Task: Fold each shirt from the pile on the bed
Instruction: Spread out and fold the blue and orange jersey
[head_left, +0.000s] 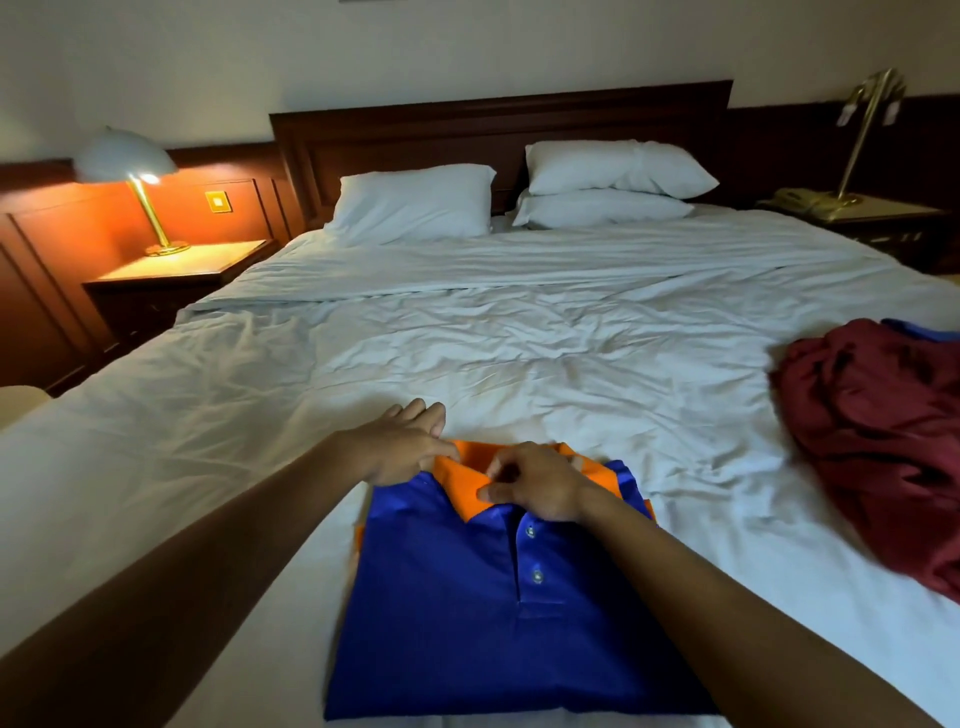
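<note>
Pinching pointed orange collar (460, 483), smooth polo (441, 603)

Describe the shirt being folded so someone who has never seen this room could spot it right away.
Start at the big white bed and come to its near edge, centre. The blue polo shirt lies there flat, folded into a neat rectangle. Its orange collar and tidy shape set it apart from the crumpled maroon heap on the right.

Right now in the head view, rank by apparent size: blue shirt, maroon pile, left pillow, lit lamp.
1. blue shirt, nearest the camera
2. maroon pile, partly out of frame
3. left pillow
4. lit lamp
</note>
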